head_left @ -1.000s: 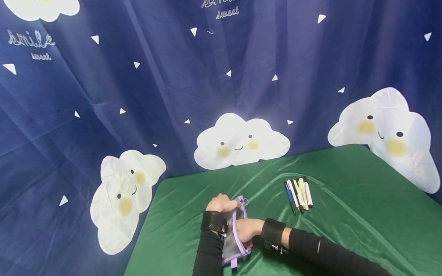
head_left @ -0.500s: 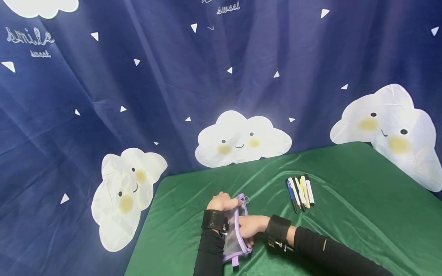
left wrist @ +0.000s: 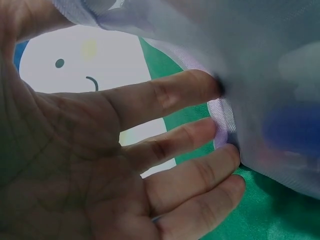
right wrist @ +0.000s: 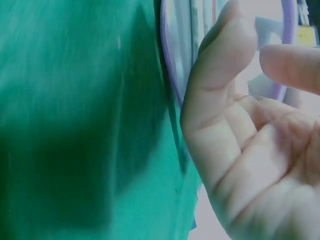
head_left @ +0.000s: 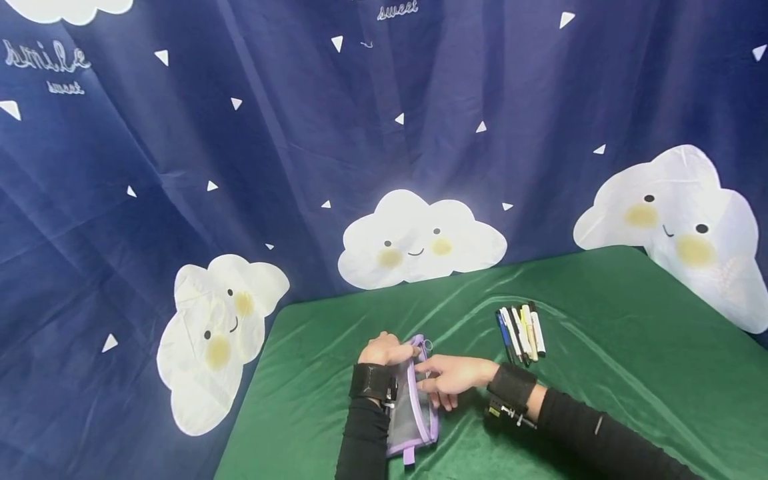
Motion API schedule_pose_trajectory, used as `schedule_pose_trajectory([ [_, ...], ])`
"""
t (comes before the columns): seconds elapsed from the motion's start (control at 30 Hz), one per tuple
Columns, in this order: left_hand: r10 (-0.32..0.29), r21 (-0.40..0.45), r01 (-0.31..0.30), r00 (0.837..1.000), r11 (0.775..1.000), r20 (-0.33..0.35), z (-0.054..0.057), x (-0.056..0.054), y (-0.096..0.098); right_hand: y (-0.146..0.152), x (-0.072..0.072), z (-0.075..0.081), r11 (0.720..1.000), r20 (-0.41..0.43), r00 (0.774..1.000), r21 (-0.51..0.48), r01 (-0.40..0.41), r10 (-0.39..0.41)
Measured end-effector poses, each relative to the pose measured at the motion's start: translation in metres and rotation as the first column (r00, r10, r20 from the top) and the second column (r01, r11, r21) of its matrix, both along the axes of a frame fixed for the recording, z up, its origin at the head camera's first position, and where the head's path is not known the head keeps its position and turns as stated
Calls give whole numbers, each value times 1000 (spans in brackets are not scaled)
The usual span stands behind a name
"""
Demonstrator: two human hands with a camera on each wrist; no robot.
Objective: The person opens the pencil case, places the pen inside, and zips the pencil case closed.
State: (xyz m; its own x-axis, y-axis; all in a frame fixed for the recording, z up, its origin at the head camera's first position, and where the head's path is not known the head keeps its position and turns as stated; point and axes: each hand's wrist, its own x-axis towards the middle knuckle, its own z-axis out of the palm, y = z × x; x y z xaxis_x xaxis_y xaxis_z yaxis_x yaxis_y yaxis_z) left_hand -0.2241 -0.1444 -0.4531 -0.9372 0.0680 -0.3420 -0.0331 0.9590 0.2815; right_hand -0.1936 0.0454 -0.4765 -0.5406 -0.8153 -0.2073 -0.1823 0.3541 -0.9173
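A see-through mesh pencil case point(head_left: 403, 427) with purple zip edging lies on the green cloth. My left hand point(head_left: 383, 349) holds its far end, thumb over the top edge and the other fingers stretched along the side in the left wrist view. A blurred blue shape point(left wrist: 295, 129) shows through the mesh. My right hand point(head_left: 457, 375) is at the case's opening, its index finger and thumb reaching over the purple edge. Nothing sits between that thumb and index finger point(right wrist: 292, 65) in the right wrist view; slim upright shapes show behind the mesh there.
Several pens and markers point(head_left: 521, 333), blue, white, yellow and black, lie side by side right of the case. A small ring point(head_left: 428, 345) hangs at its far end. A dark blue curtain point(head_left: 300, 133) with clouds stands behind the green-covered table point(head_left: 600, 320).
My right hand has drawn out of the case, up and to the right, and its fingers have spread. The left hand keeps its hold on the case; the pens lie as before.
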Motion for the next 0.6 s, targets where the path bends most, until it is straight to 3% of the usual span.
schedule_pose_trajectory([
  [0.43,-15,-10,15,1000,1000,6,-1,0,0,25,-16,16,992,-208,970,-14,126,-126],
  [0.5,-8,-1,8,1000,1000,6,-1,1,0,29,-17,18,990,-261,955,-25,138,-140],
  [0.6,7,17,-7,1000,1000,7,-1,1,1,35,-21,21,986,-379,910,-45,162,-167],
])
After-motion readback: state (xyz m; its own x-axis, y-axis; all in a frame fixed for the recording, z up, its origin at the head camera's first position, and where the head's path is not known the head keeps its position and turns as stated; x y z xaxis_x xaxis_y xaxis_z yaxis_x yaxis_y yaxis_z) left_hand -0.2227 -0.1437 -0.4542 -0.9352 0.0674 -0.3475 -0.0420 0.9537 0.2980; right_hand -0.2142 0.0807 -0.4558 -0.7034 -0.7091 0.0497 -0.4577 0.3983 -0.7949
